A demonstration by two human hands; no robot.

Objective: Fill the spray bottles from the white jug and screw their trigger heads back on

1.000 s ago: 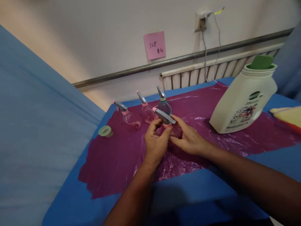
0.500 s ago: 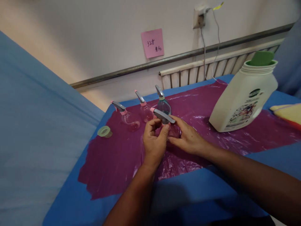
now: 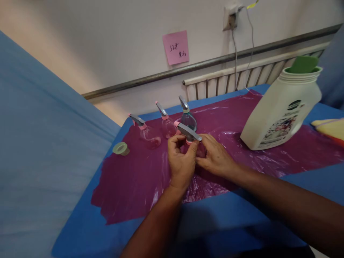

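Observation:
Both hands are closed around one spray bottle (image 3: 188,132) with a grey trigger head and pink collar. My left hand (image 3: 182,163) pinches the collar just under the head, thumb in front. Around the clear body, partly hidden by the fingers, wraps my right hand (image 3: 216,154). Just beyond stand a pink-collared spray bottle (image 3: 168,127) and a bluish spray bottle (image 3: 189,120). Another pink-collared spray bottle (image 3: 150,137) stands to the left, a little pinkish liquid at its bottom.
A large cream jug (image 3: 279,111) with a green piece in its mouth stands at right. A small translucent green cup (image 3: 121,148) is at left. Purple plastic sheeting (image 3: 134,182) covers the blue table (image 3: 215,215). A yellow cloth (image 3: 329,127) lies far right; a blue curtain (image 3: 48,150) hangs left.
The view has shifted slightly. My left hand's grip at the collar has turned a little, its thumb now further right. Both hands stay on the same spray bottle.

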